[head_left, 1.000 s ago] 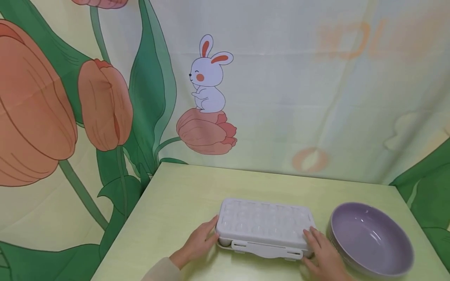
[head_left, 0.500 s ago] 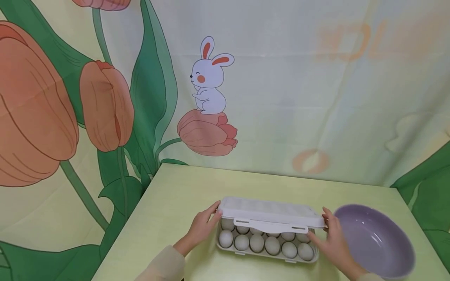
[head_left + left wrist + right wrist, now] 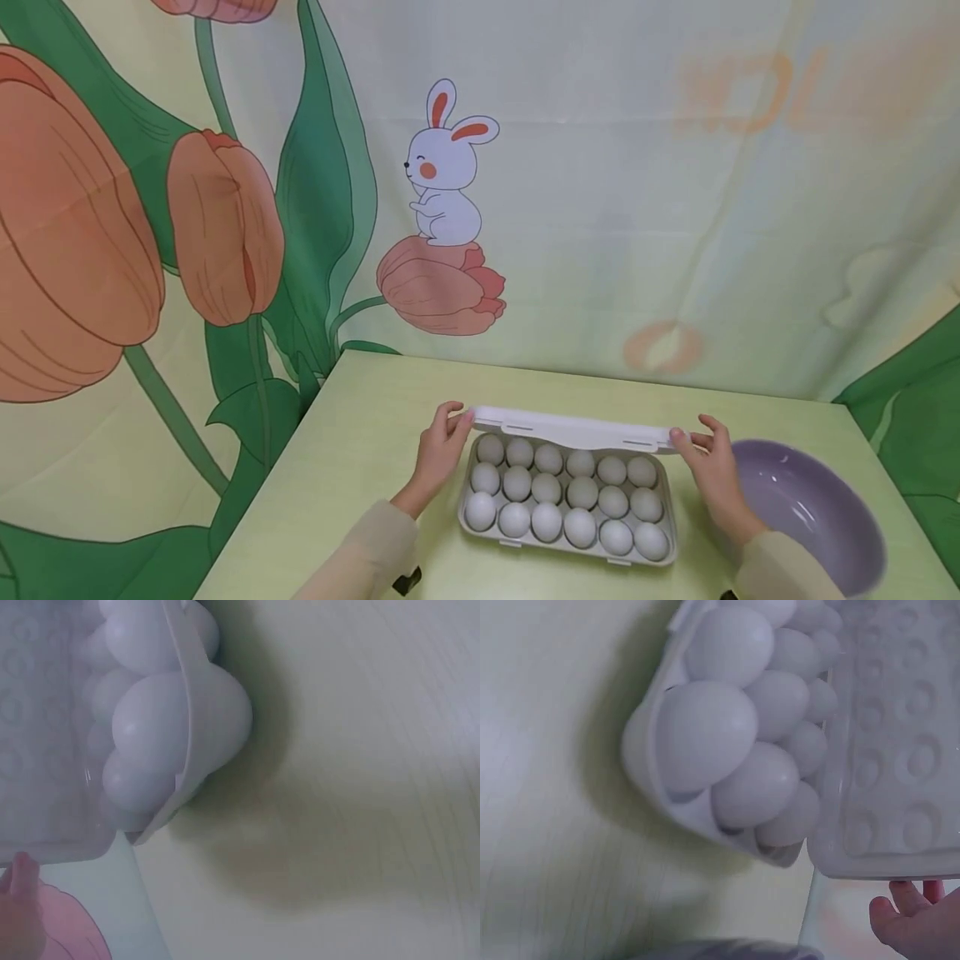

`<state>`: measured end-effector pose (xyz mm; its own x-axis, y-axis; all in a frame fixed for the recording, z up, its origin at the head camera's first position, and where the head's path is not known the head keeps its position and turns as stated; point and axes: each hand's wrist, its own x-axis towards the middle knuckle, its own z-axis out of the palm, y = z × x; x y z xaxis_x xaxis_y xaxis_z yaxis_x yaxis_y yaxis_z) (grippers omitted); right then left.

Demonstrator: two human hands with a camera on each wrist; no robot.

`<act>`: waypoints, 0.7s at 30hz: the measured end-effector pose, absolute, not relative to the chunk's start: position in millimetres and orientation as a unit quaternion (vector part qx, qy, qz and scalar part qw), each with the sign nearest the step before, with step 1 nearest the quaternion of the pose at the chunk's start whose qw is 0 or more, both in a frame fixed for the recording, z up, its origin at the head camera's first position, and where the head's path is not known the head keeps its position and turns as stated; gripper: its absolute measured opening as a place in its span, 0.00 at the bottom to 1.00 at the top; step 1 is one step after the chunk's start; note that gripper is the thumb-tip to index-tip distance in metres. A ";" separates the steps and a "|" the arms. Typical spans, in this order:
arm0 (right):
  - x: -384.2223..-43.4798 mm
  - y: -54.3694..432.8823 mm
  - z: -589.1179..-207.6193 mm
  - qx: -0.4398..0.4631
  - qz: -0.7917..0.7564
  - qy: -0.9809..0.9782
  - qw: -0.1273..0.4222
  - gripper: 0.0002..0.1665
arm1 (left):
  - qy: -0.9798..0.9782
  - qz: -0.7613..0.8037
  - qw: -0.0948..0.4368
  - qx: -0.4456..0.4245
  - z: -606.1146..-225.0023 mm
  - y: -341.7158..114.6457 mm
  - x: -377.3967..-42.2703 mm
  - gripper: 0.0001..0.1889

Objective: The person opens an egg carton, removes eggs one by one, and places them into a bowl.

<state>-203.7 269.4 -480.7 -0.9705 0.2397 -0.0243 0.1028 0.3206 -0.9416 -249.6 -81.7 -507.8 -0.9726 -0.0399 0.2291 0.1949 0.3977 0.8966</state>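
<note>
A white plastic egg carton (image 3: 562, 548) stands on the table with its lid (image 3: 573, 428) swung up and tilted back. Rows of pale eggs (image 3: 581, 493) fill the tray below. My left hand (image 3: 438, 457) holds the lid's left end, thumb at the front corner. At the opposite end my right hand (image 3: 716, 477) holds the lid, thumb in front and fingers behind. The left wrist view shows the dimpled inside of the lid (image 3: 52, 750) beside the eggs (image 3: 154, 720). In the right wrist view, fingertips (image 3: 907, 898) lie at the lid's edge.
A purple bowl (image 3: 806, 500) stands on the table right of the carton, partly covered by the right forearm. Behind the pale table (image 3: 390, 392) hangs a cloth backdrop (image 3: 585, 208) printed with tulips and a rabbit.
The lid was down on the carton; both hands have lifted its front edge up and back, uncovering the eggs. The hands moved away from me with it.
</note>
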 end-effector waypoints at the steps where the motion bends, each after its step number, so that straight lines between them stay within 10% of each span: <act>1: -205.9 270.0 -479.4 -0.111 0.595 -0.794 0.057 0.37 | -0.823 -0.556 0.108 -0.043 -508.9 -80.8 -250.9 0.17; 9: -223.9 279.2 -475.1 -0.148 0.755 -0.639 0.021 0.21 | -0.782 -0.615 0.098 -0.026 -496.4 -71.3 -256.2 0.15; 17: -242.3 286.0 -485.1 -0.123 0.781 -0.612 -0.025 0.51 | -0.775 -0.628 0.049 -0.044 -499.3 -66.9 -269.1 0.23; 21: -242.5 284.5 -483.8 -0.114 0.800 -0.588 -0.035 0.49 | -0.797 -0.603 0.003 -0.040 -519.7 -68.6 -281.0 0.28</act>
